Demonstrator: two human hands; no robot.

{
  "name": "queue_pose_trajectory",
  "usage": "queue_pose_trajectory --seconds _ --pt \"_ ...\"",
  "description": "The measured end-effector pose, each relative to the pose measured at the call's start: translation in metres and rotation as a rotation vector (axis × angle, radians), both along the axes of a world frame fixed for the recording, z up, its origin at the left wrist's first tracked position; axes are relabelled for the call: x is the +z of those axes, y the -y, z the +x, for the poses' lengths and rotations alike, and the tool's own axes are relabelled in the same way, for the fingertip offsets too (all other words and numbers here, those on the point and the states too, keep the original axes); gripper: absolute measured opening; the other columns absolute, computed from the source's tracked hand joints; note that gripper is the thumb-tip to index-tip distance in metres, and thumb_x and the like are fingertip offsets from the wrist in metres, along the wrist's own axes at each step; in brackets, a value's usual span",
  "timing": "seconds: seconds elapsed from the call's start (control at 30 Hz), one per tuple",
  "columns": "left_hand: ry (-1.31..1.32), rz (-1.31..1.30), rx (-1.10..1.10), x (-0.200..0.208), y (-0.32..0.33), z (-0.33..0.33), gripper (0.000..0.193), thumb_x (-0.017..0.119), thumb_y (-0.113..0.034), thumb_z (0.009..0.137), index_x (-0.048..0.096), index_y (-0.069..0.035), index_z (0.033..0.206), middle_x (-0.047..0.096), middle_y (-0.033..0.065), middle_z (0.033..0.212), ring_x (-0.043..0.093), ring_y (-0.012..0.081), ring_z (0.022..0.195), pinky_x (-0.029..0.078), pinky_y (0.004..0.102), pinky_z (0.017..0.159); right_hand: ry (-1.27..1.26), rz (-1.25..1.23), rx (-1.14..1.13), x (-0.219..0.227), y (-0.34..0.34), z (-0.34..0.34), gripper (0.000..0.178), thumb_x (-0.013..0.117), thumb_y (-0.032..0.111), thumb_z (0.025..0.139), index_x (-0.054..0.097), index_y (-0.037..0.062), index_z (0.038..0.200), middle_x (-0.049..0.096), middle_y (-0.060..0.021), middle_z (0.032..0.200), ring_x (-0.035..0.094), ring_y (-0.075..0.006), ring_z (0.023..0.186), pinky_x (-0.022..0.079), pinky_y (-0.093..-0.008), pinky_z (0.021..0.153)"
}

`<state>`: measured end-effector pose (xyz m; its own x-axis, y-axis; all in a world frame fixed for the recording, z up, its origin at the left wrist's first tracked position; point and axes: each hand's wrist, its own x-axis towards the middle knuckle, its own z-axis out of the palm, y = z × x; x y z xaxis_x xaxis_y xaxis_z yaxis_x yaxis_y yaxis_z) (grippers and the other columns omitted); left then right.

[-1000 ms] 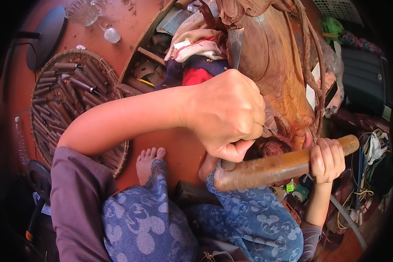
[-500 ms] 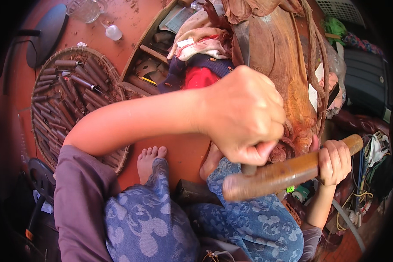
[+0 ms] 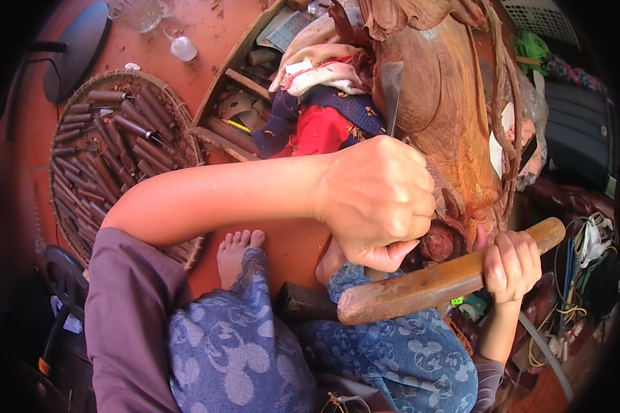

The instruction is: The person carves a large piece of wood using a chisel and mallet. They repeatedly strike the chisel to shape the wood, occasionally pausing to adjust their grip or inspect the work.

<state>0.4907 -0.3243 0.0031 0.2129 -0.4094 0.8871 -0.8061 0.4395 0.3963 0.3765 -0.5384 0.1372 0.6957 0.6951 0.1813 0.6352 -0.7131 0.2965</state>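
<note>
My left hand (image 3: 379,199) is a closed fist around a chisel. The flat, grey chisel blade (image 3: 393,89) sticks out beyond the knuckles and lies along the left side of a large carved wood piece (image 3: 441,103). Below the fist, a short bit of its handle end shows; the rest of the handle is hidden in my fingers. A long wooden mallet (image 3: 427,290) is gripped in my right hand (image 3: 511,267) near its narrow end. The mallet's thick end lies just below the chisel's handle end; whether they touch I cannot tell.
At left, a round woven basket (image 3: 83,80) holds several wood-handled carving tools (image 3: 103,155). A wooden box (image 3: 210,89) with cloths (image 3: 324,62) and odds and ends stands beside the carving. My bare feet (image 3: 238,256) are close below it. Cords and bags (image 3: 592,241) crowd the right.
The mallet has shifted slightly left and down, and its blurred end is now sharp. My left fist has moved a little left and down with the chisel, leaving more blade visible.
</note>
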Motion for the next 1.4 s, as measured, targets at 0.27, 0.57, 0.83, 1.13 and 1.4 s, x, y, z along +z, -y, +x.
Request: queue_pose_trajectory --seconds 0.27,0.57,0.83,1.13,1.4 --pt "0.007 0.023 -0.037 -0.002 -0.003 0.003 0.021 0.064 -0.022 0.058 0.045 -0.013 0.055 0.043 -0.0001 0.061 0.049 0.018 0.054 0.038 0.0317 0.048 -0.017 -0.042 0.015 0.003 -0.009 -0.003 0.033 0.084 -0.001 0.072 0.052 0.004 0.079 0.061 -0.0092 0.07 0.063 -0.024 0.063 0.054 -0.0349 0.058" --pt "-0.001 0.029 -0.103 -0.003 -0.005 0.007 0.021 0.062 -0.022 0.059 0.043 -0.013 0.055 0.042 0.0002 0.06 0.049 0.0183 0.054 0.038 0.0316 0.046 0.087 -0.092 0.025 0.002 -0.005 -0.002 0.03 0.082 -0.002 0.075 0.053 0.0025 0.081 0.062 -0.01 0.071 0.064 -0.0241 0.063 0.056 -0.0341 0.057" --pt "0.0 0.014 -0.073 -0.002 -0.005 0.01 0.021 0.061 -0.022 0.058 0.042 -0.013 0.055 0.041 0.0 0.06 0.048 0.0186 0.052 0.037 0.0318 0.046 0.078 -0.075 0.044 -0.002 0.006 0.0 0.03 0.082 -0.003 0.075 0.054 0.0008 0.081 0.063 -0.0115 0.073 0.064 -0.0252 0.062 0.055 -0.0344 0.057" --pt "0.013 0.03 -0.089 -0.001 -0.007 0.018 0.021 0.061 -0.022 0.057 0.043 -0.013 0.055 0.041 -0.0002 0.06 0.047 0.0183 0.052 0.037 0.0313 0.045 0.115 -0.072 0.027 -0.001 0.01 -0.001 0.029 0.082 -0.003 0.075 0.054 0.0004 0.081 0.064 -0.0124 0.073 0.064 -0.0249 0.063 0.055 -0.0352 0.057" --pt "0.017 0.028 -0.053 -0.002 -0.009 0.013 0.019 0.061 -0.022 0.057 0.045 -0.013 0.055 0.042 -0.0003 0.06 0.047 0.0181 0.052 0.036 0.0316 0.045 0.075 -0.027 0.007 0.002 0.003 0.001 0.029 0.083 -0.003 0.074 0.055 0.0 0.079 0.062 -0.0121 0.071 0.063 -0.0255 0.061 0.055 -0.0355 0.055"
